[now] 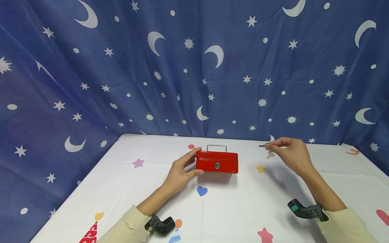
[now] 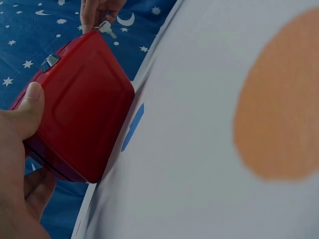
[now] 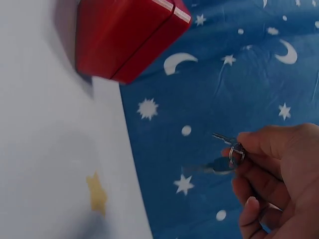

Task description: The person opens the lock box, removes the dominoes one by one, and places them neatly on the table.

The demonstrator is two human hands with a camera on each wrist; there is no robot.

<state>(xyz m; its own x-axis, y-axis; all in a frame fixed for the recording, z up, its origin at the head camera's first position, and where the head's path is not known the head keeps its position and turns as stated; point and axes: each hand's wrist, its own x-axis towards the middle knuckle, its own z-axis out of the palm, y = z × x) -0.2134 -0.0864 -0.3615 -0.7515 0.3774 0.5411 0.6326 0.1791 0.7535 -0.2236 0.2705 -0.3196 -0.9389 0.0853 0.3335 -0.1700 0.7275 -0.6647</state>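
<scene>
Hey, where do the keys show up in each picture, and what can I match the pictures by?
Head: keys right of centre, held in the right hand.
Left wrist: keys near the top edge, left of centre.
Right wrist: keys right of centre, slightly below mid-height.
Shared landmark: the red box, visible in all three.

Left hand (image 1: pixel 179 173) extended forward, thumb parted from fingers, gripping. Right hand (image 1: pixel 292 155) raised, thumb and forefinger pinching. Forearms (image 1: pixel 158 198) angle inward.
</scene>
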